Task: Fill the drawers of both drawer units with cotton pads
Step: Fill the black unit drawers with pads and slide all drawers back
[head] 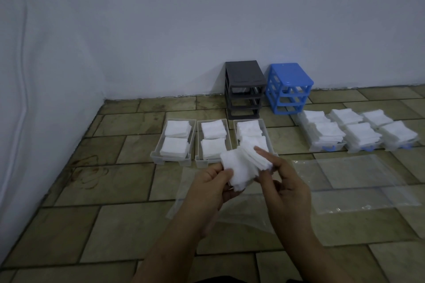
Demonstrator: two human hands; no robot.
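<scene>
Between both hands: fanned stack of cotton pads (243, 169), left hand (212, 185) pinching its near edge, right hand (284, 182) gripping the far side. Filled clear drawers (171, 157) just beyond the fingertips.

Floor: we see a tiled floor (119, 225) of large, stained, greenish-brown tiles, meeting a pale wall.
Units: we find a grey drawer frame (245, 89) and a blue drawer frame (288, 88) standing side by side against the wall, both with their slots open.
Left drawers: we count three clear drawers (173, 158) in a row in front of the grey frame, each holding white cotton pads (177, 127).
Right drawers: we count three more drawers with blue handles (328, 147) to the right, heaped with pads.
Plastic: we see a clear plastic bag (358, 181) lying flat near the blue-handled drawers, and another clear sheet (232, 216) closer to us.
</scene>
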